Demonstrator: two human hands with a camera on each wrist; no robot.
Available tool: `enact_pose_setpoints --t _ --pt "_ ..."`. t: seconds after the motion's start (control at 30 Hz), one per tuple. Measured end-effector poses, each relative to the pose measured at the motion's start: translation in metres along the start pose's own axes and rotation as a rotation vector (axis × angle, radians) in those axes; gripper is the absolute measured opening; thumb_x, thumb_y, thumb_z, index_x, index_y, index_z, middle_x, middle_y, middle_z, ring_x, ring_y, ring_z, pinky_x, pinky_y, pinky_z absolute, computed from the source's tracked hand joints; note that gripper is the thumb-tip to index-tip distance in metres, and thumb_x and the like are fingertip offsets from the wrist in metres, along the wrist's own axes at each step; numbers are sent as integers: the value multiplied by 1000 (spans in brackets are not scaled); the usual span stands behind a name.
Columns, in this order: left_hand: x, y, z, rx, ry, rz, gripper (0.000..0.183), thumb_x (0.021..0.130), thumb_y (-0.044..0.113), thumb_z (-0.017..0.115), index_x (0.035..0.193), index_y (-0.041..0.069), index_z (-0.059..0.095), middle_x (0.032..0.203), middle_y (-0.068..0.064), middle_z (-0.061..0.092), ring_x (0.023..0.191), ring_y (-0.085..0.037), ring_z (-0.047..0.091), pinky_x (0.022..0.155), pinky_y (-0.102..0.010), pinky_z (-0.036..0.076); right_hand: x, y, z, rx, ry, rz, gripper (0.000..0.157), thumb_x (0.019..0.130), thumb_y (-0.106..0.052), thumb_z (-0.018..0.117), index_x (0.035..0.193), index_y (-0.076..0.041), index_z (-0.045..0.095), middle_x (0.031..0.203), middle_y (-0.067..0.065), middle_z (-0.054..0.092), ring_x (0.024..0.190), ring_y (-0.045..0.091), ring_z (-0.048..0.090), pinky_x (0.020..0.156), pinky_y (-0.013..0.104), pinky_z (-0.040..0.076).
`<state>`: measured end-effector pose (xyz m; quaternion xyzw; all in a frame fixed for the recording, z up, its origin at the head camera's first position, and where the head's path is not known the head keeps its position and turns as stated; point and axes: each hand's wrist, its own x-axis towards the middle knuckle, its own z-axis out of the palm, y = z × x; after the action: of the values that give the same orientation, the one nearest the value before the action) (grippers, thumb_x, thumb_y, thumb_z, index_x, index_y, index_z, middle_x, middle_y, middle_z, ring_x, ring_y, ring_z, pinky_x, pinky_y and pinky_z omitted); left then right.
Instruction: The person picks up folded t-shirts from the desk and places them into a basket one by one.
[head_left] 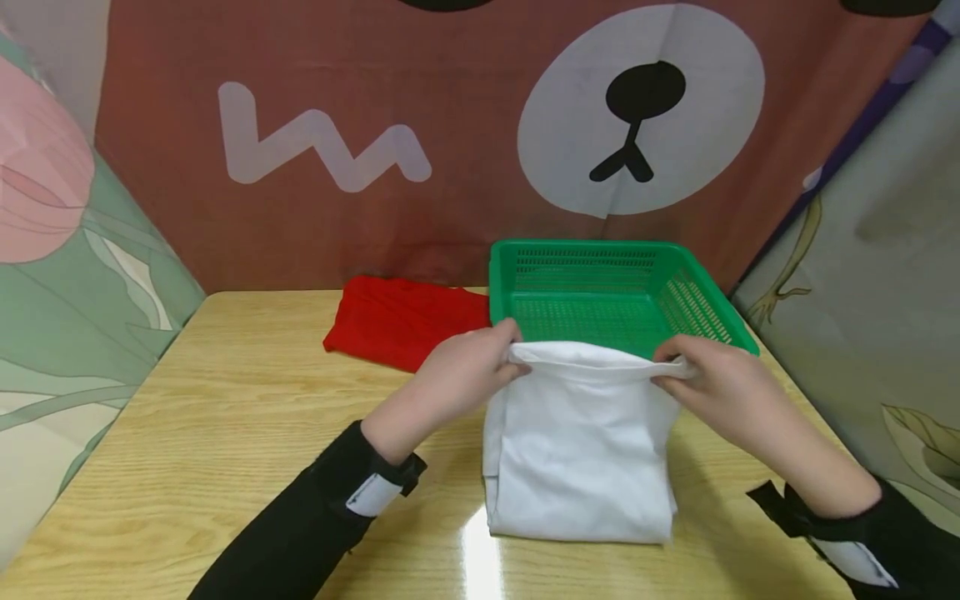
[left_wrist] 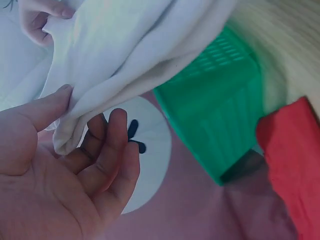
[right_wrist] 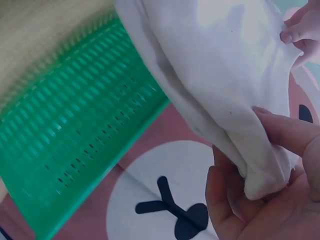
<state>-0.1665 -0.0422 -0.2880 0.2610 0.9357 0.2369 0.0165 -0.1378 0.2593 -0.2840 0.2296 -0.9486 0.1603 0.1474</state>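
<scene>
Between my two hands hangs a folded white cloth, its layers stacked into a rough rectangle in the head view. My left hand pinches the upper left corner between thumb and fingers. At the upper right corner my right hand pinches the same edge. In the left wrist view, the thumb presses on the white fabric with the fingers behind it. The right wrist view has the other corner of the cloth gripped likewise by the right hand.
Behind the cloth stands a green plastic basket with slotted walls, at the table's back right. Left of it lies a folded red cloth on the wooden table. A brown curtain with a bear face hangs along the back edge.
</scene>
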Motion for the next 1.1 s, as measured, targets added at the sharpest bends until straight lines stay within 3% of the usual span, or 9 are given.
enact_pose_setpoints --t 0.33,0.47,0.57,0.73,0.9,1.1 --pt "-10 12 -16 20 93 72 31 88 31 73 104 17 51 81 11 58 66 -8 55 58 -20 47 -7 -9 -18 -21 132 -37 27 73 -4 84 93 -13 69 87 1 69 74 20 63 59 41 51" --pt "-10 19 -28 21 139 87 31 89 30 73 106 16 52 83 10 58 66 -8 54 58 -19 47 -5 -11 -27 -44 237 -107 33 67 0 86 92 -11 69 87 2 69 74 19 64 62 25 49" --pt "-5 22 -36 14 190 81 30 89 29 73 107 15 54 84 9 59 66 -9 55 58 -21 47 3 -10 -33 -56 345 -181 35 63 4 86 91 -8 68 84 2 69 73 17 62 64 17 42" --pt "11 27 -50 -19 272 48 26 92 27 69 110 14 54 88 6 61 68 -11 55 59 -24 47 21 -7 -42 -52 478 -203 30 67 6 84 92 -2 68 85 10 68 77 23 61 69 18 38" --pt "27 31 -61 -70 335 26 27 94 26 66 114 14 52 101 3 63 76 -12 56 63 -26 49 37 -5 -48 -27 555 -184 27 71 8 82 94 1 70 88 15 68 81 29 61 80 6 31" --pt "37 36 -70 -164 401 15 30 93 26 67 116 14 52 107 3 61 80 -11 57 66 -24 52 48 -5 -57 -33 600 -155 24 73 7 81 95 3 70 90 18 68 83 33 61 83 3 29"
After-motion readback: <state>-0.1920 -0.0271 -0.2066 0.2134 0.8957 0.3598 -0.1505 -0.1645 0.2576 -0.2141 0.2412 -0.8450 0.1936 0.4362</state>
